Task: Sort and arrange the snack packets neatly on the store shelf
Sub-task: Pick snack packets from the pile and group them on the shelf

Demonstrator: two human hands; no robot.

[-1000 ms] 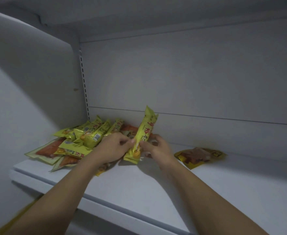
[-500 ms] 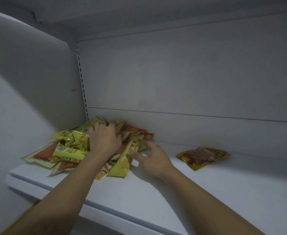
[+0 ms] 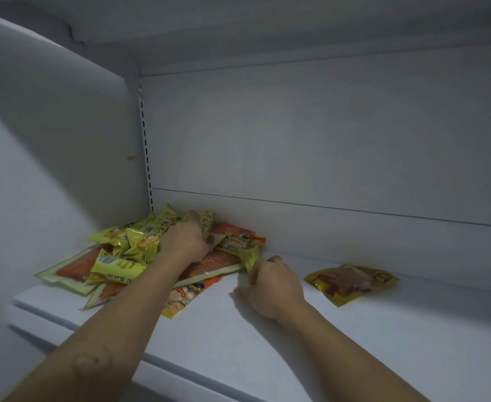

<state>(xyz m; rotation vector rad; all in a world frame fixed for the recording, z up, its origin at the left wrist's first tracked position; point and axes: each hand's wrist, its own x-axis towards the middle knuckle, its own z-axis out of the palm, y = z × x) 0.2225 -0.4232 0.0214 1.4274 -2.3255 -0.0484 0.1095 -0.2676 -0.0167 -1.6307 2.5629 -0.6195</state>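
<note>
A loose pile of yellow and orange snack packets (image 3: 116,256) lies in the shelf's back left corner. My left hand (image 3: 184,240) reaches over the pile, its fingers curled round a yellow packet (image 3: 206,224) near the back wall. At the pile's right edge my right hand (image 3: 270,282) rests on the shelf and pinches the end of a long yellow packet (image 3: 250,255) between thumb and forefinger. Flat orange packets (image 3: 215,264) lie under both hands. One golden-brown packet (image 3: 351,281) lies alone to the right.
The white shelf board (image 3: 354,343) stretches to the right and towards its front edge. A white side panel (image 3: 50,169) closes the left, the back wall (image 3: 325,155) stands right behind the pile, and an upper shelf (image 3: 267,21) hangs overhead.
The long yellow packet that both hands held upright now lies on the pile. My left hand moved back over the pile, and my right hand took the packet's end.
</note>
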